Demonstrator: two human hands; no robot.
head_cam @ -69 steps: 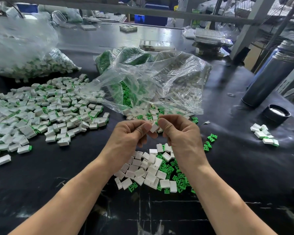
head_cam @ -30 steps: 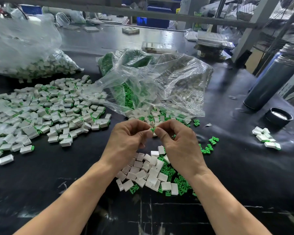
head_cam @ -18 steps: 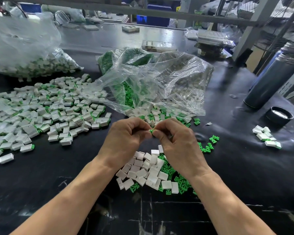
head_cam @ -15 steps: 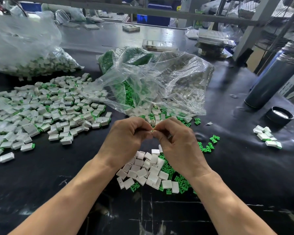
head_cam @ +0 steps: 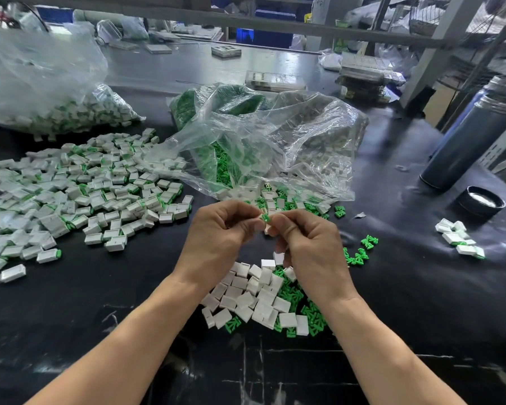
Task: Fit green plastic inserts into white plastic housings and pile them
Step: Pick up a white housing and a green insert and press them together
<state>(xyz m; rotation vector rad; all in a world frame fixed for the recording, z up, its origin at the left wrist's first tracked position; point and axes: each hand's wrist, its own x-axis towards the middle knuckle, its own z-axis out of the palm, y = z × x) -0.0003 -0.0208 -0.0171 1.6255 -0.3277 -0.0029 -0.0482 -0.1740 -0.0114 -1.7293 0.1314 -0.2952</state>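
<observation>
Head cam: left hand [head_cam: 216, 229] and right hand [head_cam: 307, 238] both pinched round one green insert [head_cam: 265, 218] and white housing [head_cam: 267, 228], above loose parts [head_cam: 257, 296]. Mid-fit. Next, likely: press home, toss on finished pile [head_cam: 79, 188] at left.

a factory assembly bench [head_cam: 392, 287]: bulk parts bags [head_cam: 41, 83], metal shelving [head_cam: 438, 39], blue bins [head_cam: 263, 36].

assembled pile [head_cam: 79, 194] left of bag [head_cam: 263, 141], flask [head_cam: 468, 144] right
</observation>
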